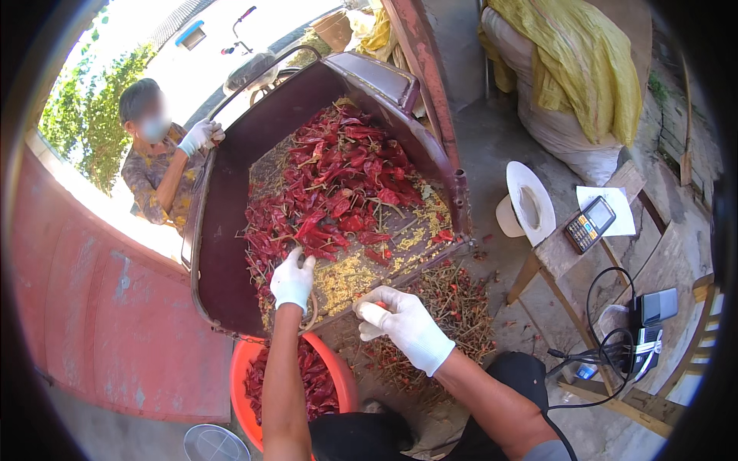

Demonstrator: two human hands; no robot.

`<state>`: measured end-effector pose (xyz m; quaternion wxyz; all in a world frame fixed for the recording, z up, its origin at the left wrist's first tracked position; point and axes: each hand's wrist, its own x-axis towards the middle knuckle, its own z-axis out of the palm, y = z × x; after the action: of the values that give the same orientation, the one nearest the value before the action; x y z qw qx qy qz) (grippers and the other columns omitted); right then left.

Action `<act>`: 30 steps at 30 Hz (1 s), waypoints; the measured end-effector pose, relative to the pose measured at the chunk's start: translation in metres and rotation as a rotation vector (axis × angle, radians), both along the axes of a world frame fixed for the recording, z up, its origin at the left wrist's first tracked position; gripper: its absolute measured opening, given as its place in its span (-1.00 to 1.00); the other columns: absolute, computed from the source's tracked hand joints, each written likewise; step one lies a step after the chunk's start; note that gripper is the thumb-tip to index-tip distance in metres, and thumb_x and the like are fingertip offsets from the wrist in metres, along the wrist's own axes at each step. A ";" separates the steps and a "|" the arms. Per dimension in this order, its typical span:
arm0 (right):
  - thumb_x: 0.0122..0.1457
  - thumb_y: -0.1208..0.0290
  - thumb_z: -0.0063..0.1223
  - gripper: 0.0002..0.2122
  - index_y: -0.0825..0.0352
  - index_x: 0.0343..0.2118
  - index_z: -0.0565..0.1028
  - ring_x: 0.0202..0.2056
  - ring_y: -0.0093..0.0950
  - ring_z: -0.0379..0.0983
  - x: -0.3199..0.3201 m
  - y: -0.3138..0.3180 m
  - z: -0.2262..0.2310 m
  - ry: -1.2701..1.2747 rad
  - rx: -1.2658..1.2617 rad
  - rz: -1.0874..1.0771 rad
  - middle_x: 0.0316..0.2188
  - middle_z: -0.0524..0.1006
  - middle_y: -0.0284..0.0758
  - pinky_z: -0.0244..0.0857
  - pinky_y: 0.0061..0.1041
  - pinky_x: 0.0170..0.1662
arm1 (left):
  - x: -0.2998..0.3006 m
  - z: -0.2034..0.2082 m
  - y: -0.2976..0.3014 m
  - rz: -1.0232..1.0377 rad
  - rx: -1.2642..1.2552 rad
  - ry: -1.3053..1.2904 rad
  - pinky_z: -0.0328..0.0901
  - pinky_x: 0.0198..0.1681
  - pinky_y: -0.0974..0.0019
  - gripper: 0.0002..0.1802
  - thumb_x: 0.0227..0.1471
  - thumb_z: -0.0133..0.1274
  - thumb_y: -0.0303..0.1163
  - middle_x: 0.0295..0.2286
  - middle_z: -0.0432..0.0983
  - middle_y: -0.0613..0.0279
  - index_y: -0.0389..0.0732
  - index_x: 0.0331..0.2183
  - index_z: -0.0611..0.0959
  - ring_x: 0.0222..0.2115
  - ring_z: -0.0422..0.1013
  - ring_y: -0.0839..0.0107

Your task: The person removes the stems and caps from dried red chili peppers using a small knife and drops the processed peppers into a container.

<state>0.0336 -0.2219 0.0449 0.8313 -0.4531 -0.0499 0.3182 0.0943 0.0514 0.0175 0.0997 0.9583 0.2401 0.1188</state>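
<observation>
Dried red chili peppers lie heaped in a dark maroon cart bed, with yellow seeds scattered over its floor near me. My left hand, in a white glove, is at the near left edge of the heap; its thumb and forefinger are apart, and I see nothing held. My right hand, also gloved in white, is raised over the cart's near edge with fingers pinched together. A small reddish bit shows at those fingers, too little to name. Below my left forearm stands an orange-red tub holding more chilies.
Stems and scraps cover the ground beside the cart. A masked person with gloved hands stands at the far left side. At right are a white hat, a wooden bench with a handheld keypad device, and cabled equipment.
</observation>
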 end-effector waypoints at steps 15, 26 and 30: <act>0.28 0.40 0.09 -0.82 0.42 -0.19 0.52 -0.35 -0.60 0.50 0.000 0.008 -0.007 -0.033 -0.030 0.017 -0.33 0.53 -0.37 0.45 -0.54 -0.23 | -0.027 -0.021 -0.021 -0.017 -0.538 -0.502 0.33 -0.37 0.49 -0.80 -0.02 0.19 -0.64 -0.45 0.55 0.30 -0.33 -0.26 0.61 -0.46 0.42 0.59; 0.15 0.19 0.18 -0.55 0.38 0.03 0.51 -0.21 -0.39 0.53 -0.012 0.021 -0.018 -0.465 -0.359 -0.132 -0.18 0.57 -0.14 0.40 -0.46 -0.10 | -0.132 0.042 -0.120 -0.147 -0.975 -0.523 0.34 -0.37 0.50 -0.63 -0.03 0.19 -0.66 -0.36 0.55 0.23 -0.32 -0.14 0.48 -0.40 0.45 0.58; 0.06 0.10 0.25 -0.49 0.38 -0.01 0.54 -0.15 -0.22 0.53 -0.022 0.018 -0.009 -0.736 -0.603 -0.233 -0.17 0.55 -0.07 0.39 -0.38 -0.05 | -0.146 0.027 -0.137 -0.175 -0.627 -0.457 0.43 -0.27 0.42 -0.68 -0.04 0.20 -0.67 -0.35 0.62 0.15 -0.31 -0.18 0.56 -0.38 0.53 0.50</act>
<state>0.0117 -0.2037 0.0356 0.6204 -0.7585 -0.1951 0.0421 -0.0520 -0.0858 0.0442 0.4479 0.8472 0.1538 0.2410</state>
